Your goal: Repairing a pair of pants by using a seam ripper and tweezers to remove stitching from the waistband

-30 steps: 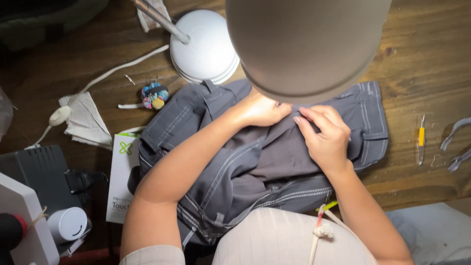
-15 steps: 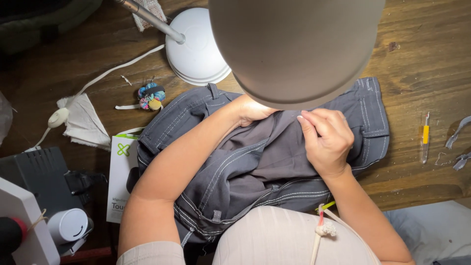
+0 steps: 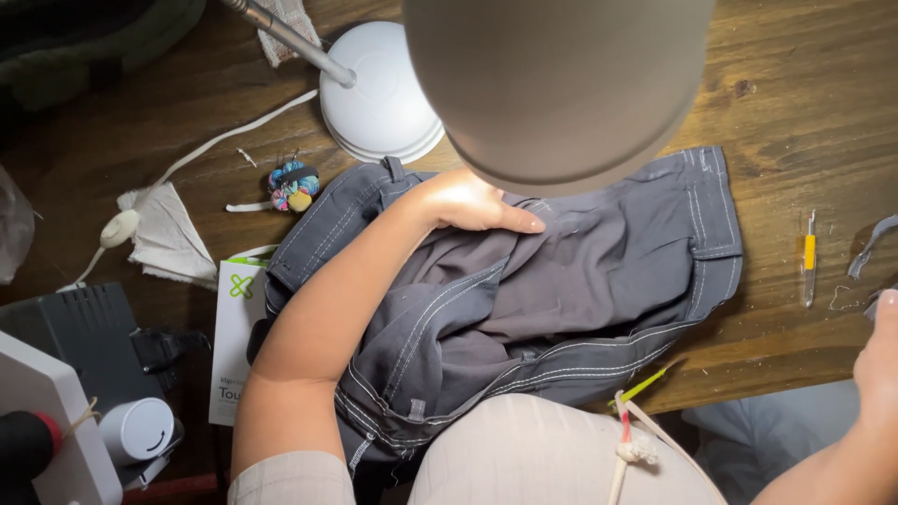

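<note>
A dark grey garment (image 3: 580,281) with white stitching lies spread on the wooden table (image 3: 804,103). My left hand (image 3: 472,201) rests flat on its upper part, just under the lamp shade (image 3: 561,84), thumb stretched to the right. My right hand (image 3: 879,360) is at the frame's right edge, off the garment, near a yellow-handled seam ripper (image 3: 809,257); only part of it shows and nothing is visible in it.
A white lamp base (image 3: 383,103) stands behind the garment. A multicoloured pincushion (image 3: 292,185), folded cloth (image 3: 168,238) and a white box (image 3: 234,337) lie to the left. Grey tool handles (image 3: 870,248) sit at the far right. A dark machine (image 3: 75,337) occupies the lower left.
My right hand has lifted off the garment and moved away to the right edge. The left hand stays on the fabric.
</note>
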